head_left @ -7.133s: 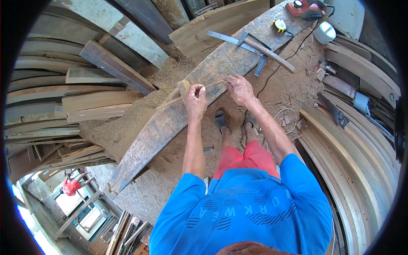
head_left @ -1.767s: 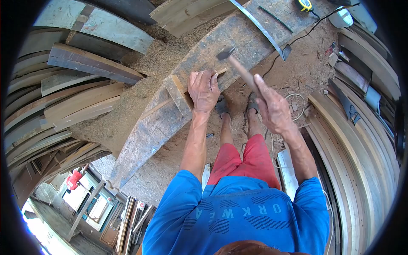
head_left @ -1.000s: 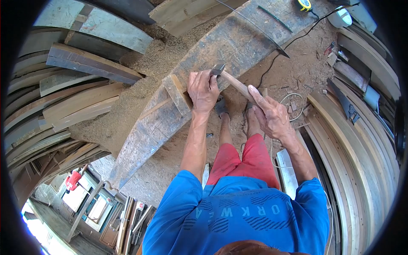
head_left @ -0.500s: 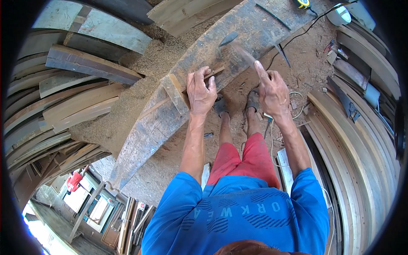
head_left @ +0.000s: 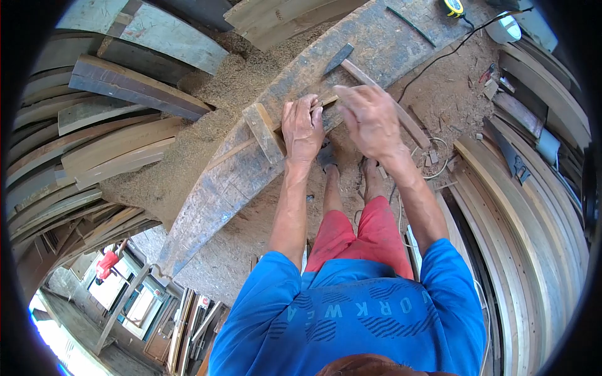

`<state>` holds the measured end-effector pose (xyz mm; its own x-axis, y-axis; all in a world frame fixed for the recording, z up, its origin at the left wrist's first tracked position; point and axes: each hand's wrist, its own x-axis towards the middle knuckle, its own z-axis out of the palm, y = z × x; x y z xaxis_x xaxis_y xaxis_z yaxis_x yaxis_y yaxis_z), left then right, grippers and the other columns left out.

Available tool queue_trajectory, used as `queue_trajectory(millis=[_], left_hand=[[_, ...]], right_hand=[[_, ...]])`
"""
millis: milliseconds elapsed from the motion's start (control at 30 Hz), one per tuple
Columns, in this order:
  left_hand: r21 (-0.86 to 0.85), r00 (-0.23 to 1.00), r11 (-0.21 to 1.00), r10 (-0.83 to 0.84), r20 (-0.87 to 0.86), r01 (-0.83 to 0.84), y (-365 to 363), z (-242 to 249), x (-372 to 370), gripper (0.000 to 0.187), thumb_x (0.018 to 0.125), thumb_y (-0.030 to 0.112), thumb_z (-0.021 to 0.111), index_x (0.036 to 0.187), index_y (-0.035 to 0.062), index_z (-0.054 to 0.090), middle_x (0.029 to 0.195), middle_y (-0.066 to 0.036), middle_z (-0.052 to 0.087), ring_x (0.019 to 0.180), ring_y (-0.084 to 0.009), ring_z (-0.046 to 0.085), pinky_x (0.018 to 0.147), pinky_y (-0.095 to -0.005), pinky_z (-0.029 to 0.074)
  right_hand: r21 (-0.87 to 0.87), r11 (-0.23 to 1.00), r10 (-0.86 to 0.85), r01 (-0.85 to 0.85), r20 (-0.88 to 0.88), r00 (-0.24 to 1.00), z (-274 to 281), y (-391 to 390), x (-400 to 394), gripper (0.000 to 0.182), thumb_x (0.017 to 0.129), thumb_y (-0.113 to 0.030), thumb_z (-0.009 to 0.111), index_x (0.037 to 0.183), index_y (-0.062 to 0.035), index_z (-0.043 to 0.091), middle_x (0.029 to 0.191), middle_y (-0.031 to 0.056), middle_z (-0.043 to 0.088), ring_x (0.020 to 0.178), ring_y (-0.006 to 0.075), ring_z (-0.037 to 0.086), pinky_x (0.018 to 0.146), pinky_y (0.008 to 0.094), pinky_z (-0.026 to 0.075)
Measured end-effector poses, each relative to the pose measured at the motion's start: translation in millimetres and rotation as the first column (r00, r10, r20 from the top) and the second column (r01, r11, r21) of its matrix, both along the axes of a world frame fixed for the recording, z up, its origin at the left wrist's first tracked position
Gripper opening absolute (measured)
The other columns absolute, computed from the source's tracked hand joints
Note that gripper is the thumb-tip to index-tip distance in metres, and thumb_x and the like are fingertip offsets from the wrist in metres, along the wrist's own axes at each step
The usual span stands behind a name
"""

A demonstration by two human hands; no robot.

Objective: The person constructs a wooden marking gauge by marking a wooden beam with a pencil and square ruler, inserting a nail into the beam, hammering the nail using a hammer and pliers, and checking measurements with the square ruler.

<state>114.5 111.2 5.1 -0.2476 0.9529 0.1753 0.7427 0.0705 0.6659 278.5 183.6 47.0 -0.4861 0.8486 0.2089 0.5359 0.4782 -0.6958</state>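
My left hand [head_left: 303,128] is closed around a thin wooden strip [head_left: 233,153], whose far end shows past my fingers. Beside that hand, a short wooden block [head_left: 262,133] lies across the strip on the workbench [head_left: 207,203]. To the right, my right hand [head_left: 372,122] hovers over the bench edge, blurred by motion, with thumb and fingers apart and nothing visible in them. A hammer [head_left: 364,77] rests with its dark metal head on the bench; its wooden handle passes behind my right hand and juts out over the edge.
A dark thin rod [head_left: 411,26] and a yellow tape measure [head_left: 452,7] lie farther up the bench. Stacked boards [head_left: 119,156] stand left, long planks [head_left: 501,207] right. A handsaw [head_left: 509,153] rests on the planks. A cable [head_left: 448,53] crosses the sawdust-covered floor.
The hammer, blurred beside my right hand before, now lies still on the bench. My right hand has moved left towards my left hand, which stays on the strip.
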Motion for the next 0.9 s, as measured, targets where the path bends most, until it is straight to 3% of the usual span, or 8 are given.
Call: queue_trajectory(millis=[100,233,333,567,667,700,833,900], left_hand=[[0.001,0.999,1.000,-0.010,-0.033,0.010,1.0,1.4,-2.7,0.028,0.079,-0.004,0.070,0.105,0.0043,0.064,0.095,-0.013,0.071,0.091,-0.0318,0.065,0.082,-0.0398,0.052],[-0.029,1.000,1.000,-0.005,-0.009,0.005,1.0,4.0,-2.4,0.028,0.080,-0.004,0.070,0.106,0.0042,0.064,0.094,-0.013,0.071,0.091,-0.0311,0.065,0.082,-0.0395,0.052],[-0.045,1.000,0.999,0.025,0.016,-0.025,2.0,4.7,-1.8,0.027,0.080,-0.004,0.071,0.105,0.0040,0.064,0.094,-0.013,0.071,0.090,-0.0305,0.065,0.082,-0.0394,0.052],[-0.077,0.998,0.996,0.043,0.040,-0.039,2.6,5.7,-3.4,0.027,0.080,-0.003,0.071,0.105,0.0041,0.064,0.094,-0.012,0.071,0.091,-0.0297,0.065,0.082,-0.0395,0.052],[-0.062,0.999,0.998,0.028,0.037,-0.026,1.1,4.5,-2.3,0.027,0.080,-0.003,0.071,0.105,0.0042,0.064,0.095,-0.012,0.071,0.092,-0.0298,0.065,0.083,-0.0402,0.052],[-0.048,0.999,0.999,0.022,0.033,-0.021,0.9,3.6,-3.5,0.027,0.080,-0.003,0.071,0.105,0.0042,0.065,0.095,-0.012,0.071,0.092,-0.0298,0.065,0.083,-0.0405,0.052],[-0.072,0.999,0.997,0.023,0.031,-0.021,0.8,3.4,-2.6,0.029,0.079,-0.003,0.071,0.106,0.0044,0.064,0.096,-0.013,0.071,0.093,-0.0309,0.065,0.084,-0.0412,0.052],[-0.085,0.999,0.996,0.018,0.029,-0.015,1.0,4.4,-3.0,0.030,0.079,-0.003,0.072,0.108,0.0046,0.064,0.097,-0.013,0.070,0.094,-0.0313,0.064,0.085,-0.0412,0.051]], right_hand=[[-0.029,0.994,0.108,-0.106,0.051,0.993,-17.9,-0.1,-23.6,0.024,0.079,-0.011,0.071,0.103,-0.0094,0.071,0.093,0.0124,0.069,0.089,0.0320,0.064,0.078,0.0432,0.049],[0.011,0.992,0.125,-0.125,0.050,0.991,-30.6,1.5,-24.2,0.015,0.079,-0.007,0.069,0.094,-0.0083,0.069,0.090,0.0113,0.067,0.086,0.0324,0.062,0.076,0.0436,0.048],[-0.071,0.997,-0.011,0.005,-0.092,0.996,-41.3,-4.8,-18.3,0.011,0.082,-0.004,0.066,0.093,-0.0067,0.067,0.086,0.0112,0.065,0.085,0.0325,0.062,0.075,0.0437,0.047],[-0.099,0.977,-0.202,0.189,-0.143,0.969,-31.7,-35.4,-11.4,0.005,0.090,-0.006,0.063,0.095,-0.0048,0.062,0.086,0.0128,0.064,0.081,0.0328,0.061,0.071,0.0435,0.047],[-0.210,0.939,-0.303,0.272,-0.135,0.943,-10.2,-31.2,4.7,0.006,0.094,-0.010,0.062,0.096,-0.0046,0.062,0.086,0.0134,0.063,0.080,0.0323,0.063,0.071,0.0421,0.049],[-0.151,0.945,-0.309,0.291,-0.109,0.945,-8.3,-27.5,11.1,0.006,0.095,-0.008,0.062,0.097,-0.0030,0.062,0.082,0.0111,0.064,0.072,0.0238,0.064,0.067,0.0360,0.050],[-0.414,0.838,-0.446,0.356,-0.143,0.884,3.8,-26.2,35.5,0.008,0.092,-0.001,0.064,0.100,-0.0013,0.064,0.074,0.0037,0.062,0.063,0.0078,0.055,0.058,0.0263,0.046],[-0.410,0.839,-0.447,0.358,-0.145,0.883,2.7,-28.1,42.5,0.008,0.092,-0.002,0.065,0.100,-0.0016,0.065,0.076,0.0037,0.063,0.063,0.0087,0.056,0.059,0.0264,0.047]])
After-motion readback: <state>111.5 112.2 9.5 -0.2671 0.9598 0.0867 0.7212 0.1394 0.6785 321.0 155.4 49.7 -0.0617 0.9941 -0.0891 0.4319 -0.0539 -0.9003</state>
